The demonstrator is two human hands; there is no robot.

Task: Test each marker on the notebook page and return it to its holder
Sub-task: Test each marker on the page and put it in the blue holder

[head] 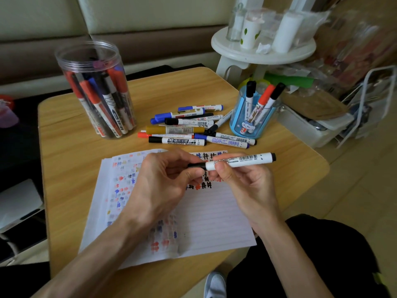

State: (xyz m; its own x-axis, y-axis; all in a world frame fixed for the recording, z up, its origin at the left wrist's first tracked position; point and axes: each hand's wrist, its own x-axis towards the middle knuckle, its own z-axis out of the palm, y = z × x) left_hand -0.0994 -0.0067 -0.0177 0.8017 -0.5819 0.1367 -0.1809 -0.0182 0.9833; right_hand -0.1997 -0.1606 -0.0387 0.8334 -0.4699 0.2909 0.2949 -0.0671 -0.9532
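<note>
A white marker (242, 161) with a black cap lies level above the notebook page (210, 218). My right hand (247, 186) grips its white barrel. My left hand (163, 181) pinches the black cap end (196, 165); whether the cap is on or coming off I cannot tell. The lined page carries rows of red, blue and black test marks, partly hidden under my hands. A pile of several loose markers (193, 127) lies beyond the page. A tall clear jar (96, 91) at the back left holds several markers. A blue cup holder (251, 117) at the right holds three markers.
The wooden table (71, 160) ends close to the right of the blue cup. A white stool (262, 50) with bottles and cups stands behind it. A white box and wire rack (348, 117) crowd the floor at the right. My knee (322, 261) is at the lower right.
</note>
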